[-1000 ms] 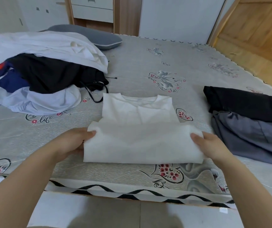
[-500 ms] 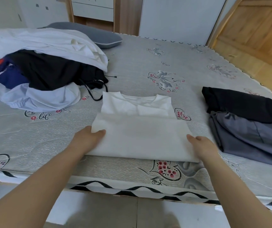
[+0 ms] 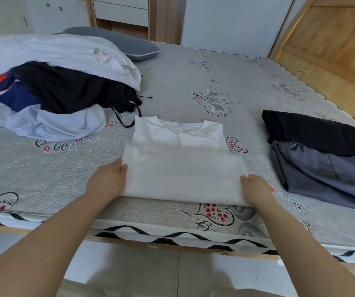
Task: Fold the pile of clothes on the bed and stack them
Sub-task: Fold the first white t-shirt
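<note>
A white shirt (image 3: 180, 168) lies near the front edge of the bed (image 3: 193, 82), its lower half doubled up over the body, collar at the far end. My left hand (image 3: 108, 181) grips the left side of the folded flap, fingers tucked under the cloth. My right hand (image 3: 255, 189) grips the right side of the same flap. An unfolded pile of clothes (image 3: 50, 86), white, black, blue and light blue, sits at the left. At the right lies a stack of folded clothes, a black garment (image 3: 313, 133) on top of a grey one (image 3: 330, 174).
A grey pillow (image 3: 118, 41) lies at the far left of the bed, behind the pile. A black drawstring (image 3: 125, 116) trails from the pile toward the shirt. Wooden floor runs along the right, drawers and a white cabinet stand behind the bed.
Both hands carried the shirt's folded lower half farther up over the body, so less of the collar end shows.
</note>
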